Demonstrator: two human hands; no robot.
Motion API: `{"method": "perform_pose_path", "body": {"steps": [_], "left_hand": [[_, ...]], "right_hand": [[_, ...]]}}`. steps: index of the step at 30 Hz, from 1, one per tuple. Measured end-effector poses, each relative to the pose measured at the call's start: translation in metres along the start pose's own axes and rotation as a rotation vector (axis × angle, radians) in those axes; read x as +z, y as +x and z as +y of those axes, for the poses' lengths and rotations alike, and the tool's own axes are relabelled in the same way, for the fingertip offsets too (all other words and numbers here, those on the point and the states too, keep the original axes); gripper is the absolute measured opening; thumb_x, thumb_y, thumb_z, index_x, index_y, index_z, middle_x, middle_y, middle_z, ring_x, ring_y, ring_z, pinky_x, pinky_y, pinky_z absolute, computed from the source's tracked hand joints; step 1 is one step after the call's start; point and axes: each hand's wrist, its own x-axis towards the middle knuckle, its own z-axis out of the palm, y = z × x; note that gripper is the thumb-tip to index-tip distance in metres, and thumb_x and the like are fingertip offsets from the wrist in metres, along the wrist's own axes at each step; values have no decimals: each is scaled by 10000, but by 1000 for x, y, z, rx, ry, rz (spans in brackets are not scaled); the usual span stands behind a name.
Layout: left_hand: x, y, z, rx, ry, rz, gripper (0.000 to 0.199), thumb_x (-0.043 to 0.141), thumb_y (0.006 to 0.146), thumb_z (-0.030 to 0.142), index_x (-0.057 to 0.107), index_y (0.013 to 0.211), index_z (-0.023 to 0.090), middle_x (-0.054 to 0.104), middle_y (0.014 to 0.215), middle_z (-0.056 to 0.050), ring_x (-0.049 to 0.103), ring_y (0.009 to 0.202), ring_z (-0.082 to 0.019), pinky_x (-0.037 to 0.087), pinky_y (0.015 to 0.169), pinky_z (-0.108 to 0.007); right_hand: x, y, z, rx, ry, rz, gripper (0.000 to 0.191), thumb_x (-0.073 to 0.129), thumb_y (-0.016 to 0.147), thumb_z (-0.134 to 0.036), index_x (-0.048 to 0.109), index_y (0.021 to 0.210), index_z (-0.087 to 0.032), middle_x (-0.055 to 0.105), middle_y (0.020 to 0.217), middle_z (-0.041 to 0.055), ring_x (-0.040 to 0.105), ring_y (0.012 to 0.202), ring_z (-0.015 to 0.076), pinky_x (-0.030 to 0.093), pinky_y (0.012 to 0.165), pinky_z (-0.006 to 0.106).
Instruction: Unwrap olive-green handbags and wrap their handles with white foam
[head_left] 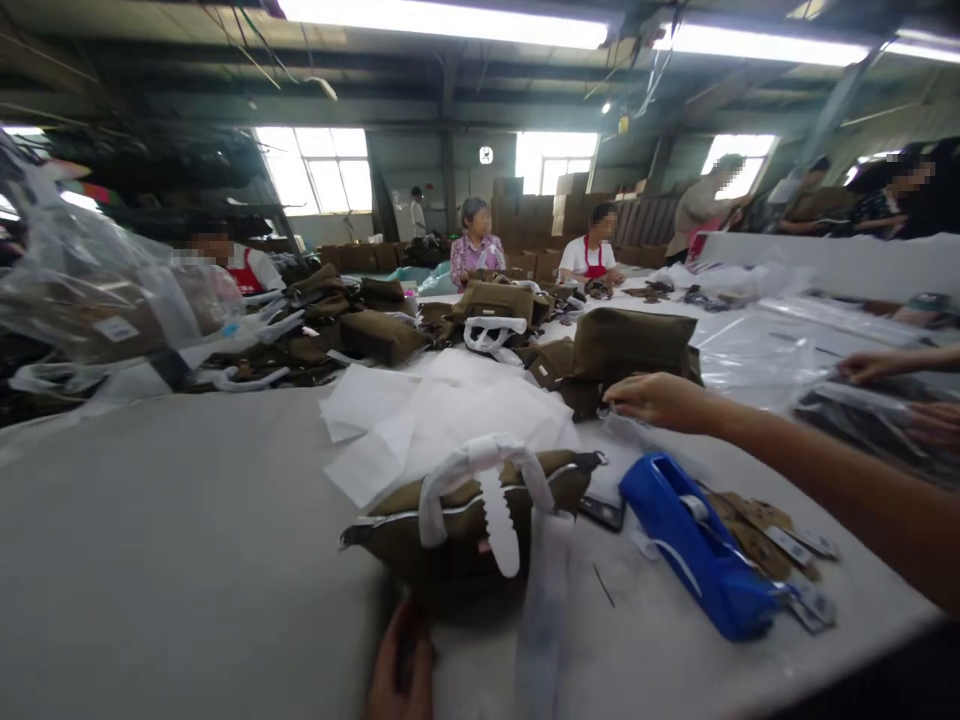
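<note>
An olive-brown handbag (450, 570) stands on the white table in front of me, its zip running along the top. White wrapping covers its handles (431, 500), and a white notched strip (499, 525) hangs from them. A wrapped strap (544, 600) trails down its right side. My left hand (403, 665) is closed at the bag's lower left edge, fingertips partly hidden. Stretched out to the far right, my right hand (652, 400) has its fingers pinched together beside another olive bag (634, 345); what they hold is unclear. A pale wrapped strip (630, 432) lies just under it.
White paper sheets (450, 400) lie behind the handbag. A blue tape dispenser (697, 550), brown tags (757, 525) and a dark phone-like object (602, 512) are at right. More bags (382, 335) are heaped behind. A co-worker's hands (870, 365) handle plastic at far right.
</note>
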Motion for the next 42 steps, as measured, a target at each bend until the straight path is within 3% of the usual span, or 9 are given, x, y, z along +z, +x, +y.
{"method": "perform_pose_path", "body": {"steps": [3,7,12,15,19,25,29,33,42], "left_hand": [[-5,-6,8,20,-14,-54,624,651,803,522,602,1319,173,680,1317,-140,647,1218,-325,527,1042,-437],[-8,-15,32,82,57,-48,675,671,761,560,599,1334,210,694,1312,-108,631,1248,-322,483,1092,-450],[0,-37,58,75,161,-92,484,718,723,594,693,1164,395,773,1126,86,746,1014,-285,585,963,-409],[20,-53,72,99,167,-184,512,735,694,628,746,1107,327,799,1028,33,765,919,-297,631,876,-402],[79,-73,93,268,111,-433,470,731,762,568,773,1074,219,801,1005,-69,769,870,-283,643,831,-371],[197,-84,136,636,167,-829,247,596,935,330,749,1101,231,784,1058,-62,756,930,-215,617,841,-306],[275,-81,162,847,248,-978,250,541,951,207,722,1124,207,774,1078,-60,739,957,-190,595,859,-297],[342,-77,179,961,391,-1080,293,539,922,113,728,1125,207,775,1091,-45,727,983,-184,571,917,-302],[451,-72,177,1054,781,-1232,350,558,919,77,709,1219,176,727,1224,-113,679,1137,-252,507,1049,-418]], "right_hand": [[9,-71,-52,43,160,24,359,553,908,-437,768,1155,-290,772,1126,37,733,935,258,592,825,354],[25,-146,-94,17,238,25,286,555,945,-442,791,1073,-341,793,1043,11,742,925,246,585,840,326],[24,-215,-29,412,138,267,305,547,930,-439,793,1052,-308,789,1070,11,738,953,254,573,869,345],[36,-258,28,584,105,296,300,563,894,-387,800,1017,-251,790,1065,56,730,1000,297,563,908,405],[81,-286,66,659,149,270,250,589,871,-320,799,995,-266,797,1025,31,747,943,248,585,865,345],[132,-268,105,772,115,310,366,450,973,-205,722,1218,-221,698,1275,97,675,1125,247,540,961,358],[139,-250,133,709,114,251,313,523,998,-202,665,1276,-205,597,1415,106,550,1299,257,480,1053,437],[137,-238,151,643,118,170,187,611,989,-312,710,1091,-190,631,1343,100,568,1256,248,474,1055,470],[125,-238,178,547,129,148,194,619,989,-312,689,1091,-163,690,1179,84,636,1133,233,502,1016,478]]}}
